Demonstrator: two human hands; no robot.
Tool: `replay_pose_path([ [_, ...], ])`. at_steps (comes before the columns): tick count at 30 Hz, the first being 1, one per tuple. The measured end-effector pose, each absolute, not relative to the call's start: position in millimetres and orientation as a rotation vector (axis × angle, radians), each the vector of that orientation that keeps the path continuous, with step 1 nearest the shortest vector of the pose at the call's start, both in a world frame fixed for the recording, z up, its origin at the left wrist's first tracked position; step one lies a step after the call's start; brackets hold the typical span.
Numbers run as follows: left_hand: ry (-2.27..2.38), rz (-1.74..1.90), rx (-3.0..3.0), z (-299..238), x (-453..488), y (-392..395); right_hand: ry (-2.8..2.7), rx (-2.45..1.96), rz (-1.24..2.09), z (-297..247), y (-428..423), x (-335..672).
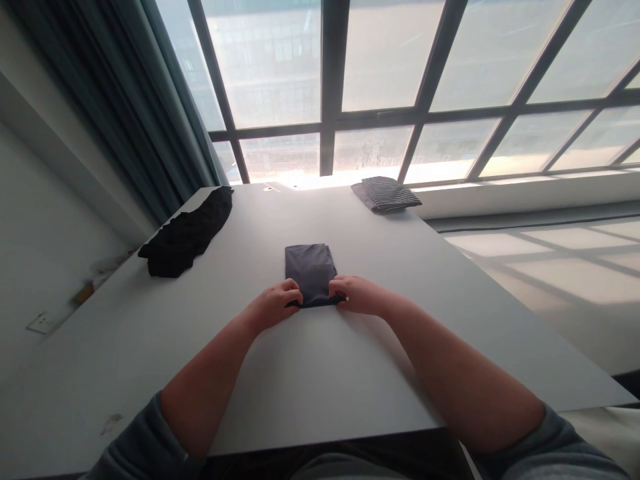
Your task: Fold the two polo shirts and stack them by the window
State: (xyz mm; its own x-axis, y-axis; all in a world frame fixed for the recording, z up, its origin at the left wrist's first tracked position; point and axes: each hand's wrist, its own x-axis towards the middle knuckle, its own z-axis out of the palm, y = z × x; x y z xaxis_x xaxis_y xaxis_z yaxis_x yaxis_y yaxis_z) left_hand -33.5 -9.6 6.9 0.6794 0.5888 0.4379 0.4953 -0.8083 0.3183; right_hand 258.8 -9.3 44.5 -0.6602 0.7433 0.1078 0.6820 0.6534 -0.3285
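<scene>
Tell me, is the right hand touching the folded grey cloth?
Touching. The head view shows the right hand gripping the grey cloth near its right corner.

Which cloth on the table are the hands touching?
The plain grey folded cloth in the middle; the crumpled black cloth at left and striped bundle at far right lie untouched.

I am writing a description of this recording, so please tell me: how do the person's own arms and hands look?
Left hand and right hand are bare, without gloves; no watch or bracelet shows. Forearms are uncovered. The left sleeve and right sleeve look plain grey-blue, ending near the elbows.
</scene>
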Motion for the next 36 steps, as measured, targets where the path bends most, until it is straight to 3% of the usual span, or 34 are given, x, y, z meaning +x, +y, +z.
replay_pose_path([
  [14,0.987,0.884,2.687,-2.2,-31.6,-9.0,-2.619,-1.288,0.288,37.3,-4.4,265.0],
  [22,0.956,0.999,2.836,3.5,-32.3,-11.2,-2.53,-0.978,0.047,55.0,-16.6,255.2],
  [36,1.02,0.874,2.832,-0.5,-20.8,-11.1,-2.6,-1.202,0.269,35.2,-0.6,256.2],
])
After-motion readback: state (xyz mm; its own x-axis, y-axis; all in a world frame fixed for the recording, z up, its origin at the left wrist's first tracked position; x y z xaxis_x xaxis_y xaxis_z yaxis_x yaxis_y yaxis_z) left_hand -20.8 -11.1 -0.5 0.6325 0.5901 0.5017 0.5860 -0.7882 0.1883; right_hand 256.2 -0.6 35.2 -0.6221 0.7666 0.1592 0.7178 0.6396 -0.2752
